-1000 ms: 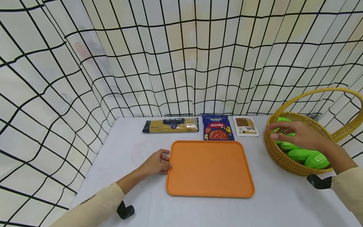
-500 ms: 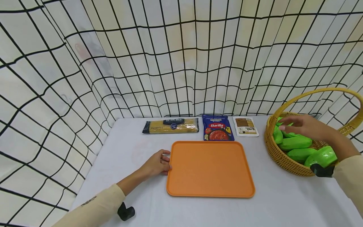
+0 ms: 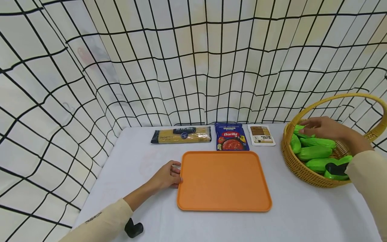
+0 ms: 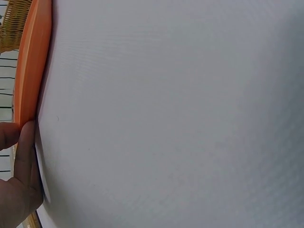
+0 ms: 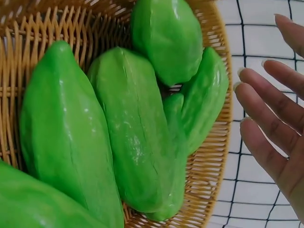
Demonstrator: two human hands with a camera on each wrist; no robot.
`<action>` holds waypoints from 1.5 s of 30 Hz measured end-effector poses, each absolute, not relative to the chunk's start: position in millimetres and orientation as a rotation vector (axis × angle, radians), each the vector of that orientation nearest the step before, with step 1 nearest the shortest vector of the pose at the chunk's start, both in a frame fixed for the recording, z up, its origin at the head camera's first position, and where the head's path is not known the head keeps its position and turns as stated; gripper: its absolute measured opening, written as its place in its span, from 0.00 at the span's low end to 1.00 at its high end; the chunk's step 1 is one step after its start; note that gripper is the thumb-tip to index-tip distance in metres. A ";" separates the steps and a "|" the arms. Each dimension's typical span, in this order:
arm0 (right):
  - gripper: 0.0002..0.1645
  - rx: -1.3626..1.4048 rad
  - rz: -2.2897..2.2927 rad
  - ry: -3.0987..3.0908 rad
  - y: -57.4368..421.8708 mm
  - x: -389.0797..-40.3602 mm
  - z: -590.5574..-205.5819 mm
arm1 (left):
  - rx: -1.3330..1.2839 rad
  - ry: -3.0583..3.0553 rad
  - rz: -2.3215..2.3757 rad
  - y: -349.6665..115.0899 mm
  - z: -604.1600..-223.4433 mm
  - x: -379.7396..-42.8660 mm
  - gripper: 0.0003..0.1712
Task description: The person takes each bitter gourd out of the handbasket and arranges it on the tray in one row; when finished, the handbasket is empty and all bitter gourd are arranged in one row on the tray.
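Note:
At the left edge of the orange tray (image 3: 224,181), my left hand (image 3: 164,174) holds the rim. The left wrist view shows its thumb over the tray's rim (image 4: 35,61) and fingers against the side. My right hand (image 3: 323,129) hovers over the far side of the wicker basket (image 3: 297,172), its fingers loosely bent in the head view. Several glossy green, tapered, ridged vegetables (image 3: 314,153) lie in the basket. In the right wrist view, the spread right hand (image 5: 292,166) is apart from the green vegetables (image 5: 135,133) and holds nothing.
Along the table's back lie a spaghetti pack (image 3: 182,135), a blue Barilla sauce pouch (image 3: 231,137) and a white-and-brown packet (image 3: 261,135). The basket's tall handle (image 3: 335,97) arches over it. Gridded white cloth (image 3: 193,67) walls the back and left.
My right hand has moved over the basket toward its far side, uncovering more of the green vegetables. The left hand has stayed at the tray's edge.

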State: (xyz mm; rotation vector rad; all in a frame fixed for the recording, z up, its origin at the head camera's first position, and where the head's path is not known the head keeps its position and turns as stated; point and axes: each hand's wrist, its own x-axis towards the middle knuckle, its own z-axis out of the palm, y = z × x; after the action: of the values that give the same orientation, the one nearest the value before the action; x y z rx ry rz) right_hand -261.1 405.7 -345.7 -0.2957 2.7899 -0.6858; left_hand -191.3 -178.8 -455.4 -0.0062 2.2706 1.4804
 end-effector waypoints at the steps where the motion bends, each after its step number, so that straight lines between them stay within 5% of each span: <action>1: 0.39 -0.282 -0.691 2.788 407.3 -263.7 -346.8 | -0.006 2.269 1.483 -178.8 -455.4 -191.2 0.37; 18: 0.50 -0.109 -0.637 2.790 434.2 -285.9 -366.1 | 0.006 2.260 1.478 -180.8 -455.2 -190.1 0.38; 45: 0.44 -0.346 -0.572 2.736 429.0 -303.2 -380.8 | -0.032 2.300 1.457 -177.8 -458.0 -190.4 0.37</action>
State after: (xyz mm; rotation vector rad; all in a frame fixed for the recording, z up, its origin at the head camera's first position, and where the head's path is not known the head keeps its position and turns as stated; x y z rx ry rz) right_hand -303.2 429.0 -380.8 -0.3462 2.7357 -0.5724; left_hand -190.4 -177.8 -458.0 -0.0316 2.2999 1.4575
